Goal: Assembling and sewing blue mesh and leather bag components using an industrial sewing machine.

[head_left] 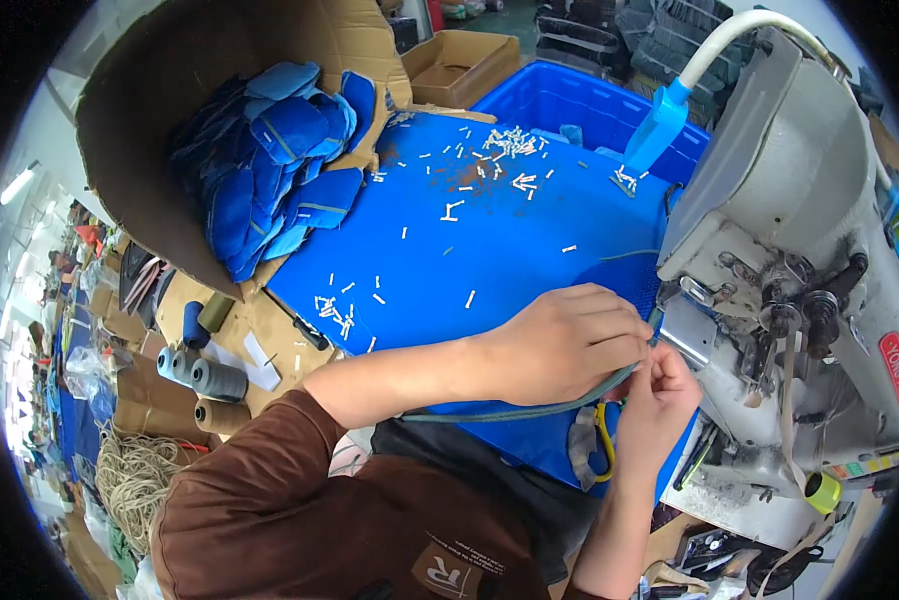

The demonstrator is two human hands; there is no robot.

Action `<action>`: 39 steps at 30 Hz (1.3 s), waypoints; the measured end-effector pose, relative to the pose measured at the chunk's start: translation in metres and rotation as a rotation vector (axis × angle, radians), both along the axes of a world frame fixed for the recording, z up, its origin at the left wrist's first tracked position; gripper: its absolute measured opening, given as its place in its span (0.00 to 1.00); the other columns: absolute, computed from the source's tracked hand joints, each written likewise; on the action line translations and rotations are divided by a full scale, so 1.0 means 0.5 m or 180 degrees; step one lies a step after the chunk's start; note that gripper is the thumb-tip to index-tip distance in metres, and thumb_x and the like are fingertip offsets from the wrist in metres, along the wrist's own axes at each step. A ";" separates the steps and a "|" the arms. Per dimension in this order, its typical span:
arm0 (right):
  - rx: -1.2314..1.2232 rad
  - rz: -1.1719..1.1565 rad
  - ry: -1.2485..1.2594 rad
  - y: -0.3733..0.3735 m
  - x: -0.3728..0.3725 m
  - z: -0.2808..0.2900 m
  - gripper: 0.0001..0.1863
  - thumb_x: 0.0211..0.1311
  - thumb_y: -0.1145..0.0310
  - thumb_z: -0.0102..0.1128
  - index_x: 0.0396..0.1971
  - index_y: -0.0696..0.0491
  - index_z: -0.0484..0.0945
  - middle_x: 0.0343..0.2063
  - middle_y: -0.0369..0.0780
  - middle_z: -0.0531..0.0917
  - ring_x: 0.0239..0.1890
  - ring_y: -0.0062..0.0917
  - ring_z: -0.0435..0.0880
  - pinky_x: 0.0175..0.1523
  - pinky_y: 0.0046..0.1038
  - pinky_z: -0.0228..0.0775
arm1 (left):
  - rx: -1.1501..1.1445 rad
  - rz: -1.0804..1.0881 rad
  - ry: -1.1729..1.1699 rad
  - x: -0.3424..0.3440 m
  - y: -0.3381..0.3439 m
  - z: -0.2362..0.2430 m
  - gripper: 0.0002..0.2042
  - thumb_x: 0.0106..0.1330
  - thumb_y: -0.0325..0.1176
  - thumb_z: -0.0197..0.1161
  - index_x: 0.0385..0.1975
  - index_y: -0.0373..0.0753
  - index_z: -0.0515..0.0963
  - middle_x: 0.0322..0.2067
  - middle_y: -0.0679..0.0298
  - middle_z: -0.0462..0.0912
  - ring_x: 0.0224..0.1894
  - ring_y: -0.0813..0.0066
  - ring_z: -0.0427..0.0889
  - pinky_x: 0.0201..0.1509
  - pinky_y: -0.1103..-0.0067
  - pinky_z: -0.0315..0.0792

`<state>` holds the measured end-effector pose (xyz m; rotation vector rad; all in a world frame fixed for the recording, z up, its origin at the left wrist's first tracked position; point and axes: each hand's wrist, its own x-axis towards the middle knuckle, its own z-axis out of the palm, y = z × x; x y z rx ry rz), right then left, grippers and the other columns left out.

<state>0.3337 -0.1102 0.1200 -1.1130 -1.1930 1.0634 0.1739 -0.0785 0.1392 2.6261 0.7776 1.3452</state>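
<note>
With my right hand (pixel 667 388) I am pinching a green strip (pixel 570 406) between thumb and finger, so this grip is narrow. My left hand (pixel 588 345) is bending over the same strip, just beside the right one; I cannot tell what exactly its fingers are closing on. The strip is running from there toward the left, on the near side of my left forearm. A dark blue textured piece (pixel 622 277) is lying just beyond the left hand, near the grey machine (pixel 785 170), which is standing at my right.

Near my right wrist, a tool with a yellow handle (pixel 610 452) is lying on the blue surface (pixel 530 260). Farther away, many small white pieces (pixel 516 142) are lying scattered. At the far left, a cardboard box (pixel 140 150) is opening toward the surface, and blue fabric pieces (pixel 290 130) are lying inside. Behind, a blue crate (pixel 560 95) is standing.
</note>
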 end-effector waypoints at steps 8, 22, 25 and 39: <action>-0.0169 -0.0120 0.0308 0.004 -0.011 0.010 0.09 0.73 0.74 0.53 0.33 0.61 0.79 0.20 0.34 0.81 0.17 0.12 0.76 0.21 0.16 0.69 | -0.0194 0.0057 -0.0003 -0.005 0.013 0.006 0.15 0.52 0.22 0.67 0.42 0.39 0.80 0.46 0.60 0.83 0.48 0.59 0.83 0.50 0.69 0.78; 0.0355 -0.0328 -0.0439 -0.002 -0.017 -0.018 0.06 0.66 0.77 0.61 0.29 0.62 0.78 0.20 0.35 0.83 0.20 0.13 0.80 0.26 0.18 0.74 | -0.0222 0.0055 -0.0296 0.001 0.005 -0.008 0.13 0.52 0.22 0.69 0.38 0.37 0.81 0.44 0.60 0.85 0.48 0.62 0.85 0.48 0.71 0.80; 0.0445 -0.0318 -0.0459 0.003 -0.010 -0.025 0.04 0.65 0.79 0.59 0.29 0.62 0.78 0.19 0.35 0.82 0.19 0.13 0.80 0.25 0.18 0.73 | 0.0099 0.0112 0.0165 0.001 0.009 -0.006 0.13 0.51 0.24 0.67 0.38 0.38 0.81 0.45 0.61 0.85 0.48 0.63 0.85 0.49 0.71 0.80; 0.0598 -0.0495 -0.1367 0.011 -0.033 -0.011 0.07 0.57 0.83 0.58 0.20 0.61 0.76 0.13 0.36 0.79 0.18 0.15 0.80 0.24 0.20 0.70 | 0.0513 -0.0056 0.0224 -0.014 0.038 -0.009 0.10 0.53 0.27 0.67 0.36 0.38 0.82 0.45 0.61 0.85 0.48 0.63 0.85 0.49 0.73 0.81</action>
